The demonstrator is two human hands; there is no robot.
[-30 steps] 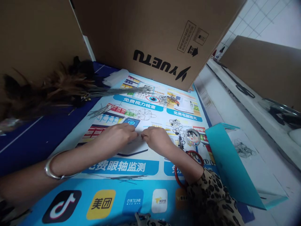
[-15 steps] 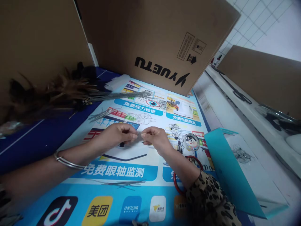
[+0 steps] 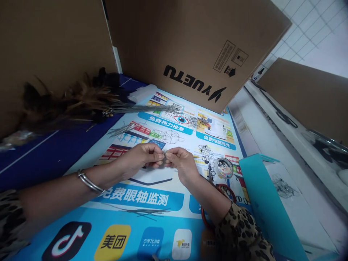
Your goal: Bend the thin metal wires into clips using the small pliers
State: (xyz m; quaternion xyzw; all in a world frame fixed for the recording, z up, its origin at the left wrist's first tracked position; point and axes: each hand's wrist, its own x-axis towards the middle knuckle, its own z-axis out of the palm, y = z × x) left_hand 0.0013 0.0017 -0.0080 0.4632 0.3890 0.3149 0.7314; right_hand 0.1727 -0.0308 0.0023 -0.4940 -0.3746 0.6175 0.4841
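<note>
My left hand [image 3: 141,160] and my right hand [image 3: 181,164] meet fingertip to fingertip just above a printed blue poster [image 3: 130,239] on the table. Both hands are pinched closed on a small thin metal piece [image 3: 164,158] between them, too small to make out clearly. A silver bangle [image 3: 88,181] sits on my left wrist. My right forearm, in a leopard-print sleeve [image 3: 241,235], passes through a red ring [image 3: 217,190].
Brown feathers on wire stems [image 3: 81,103] lie at the left, loose wires [image 3: 141,211] and small wire loops [image 3: 206,154] on the poster. A large cardboard box [image 3: 190,47] stands behind. A teal folder [image 3: 261,203] with wire pieces on paper lies at the right.
My hands have lifted slightly off the poster and pressed closer together. The view has shifted a little to the left and down.
</note>
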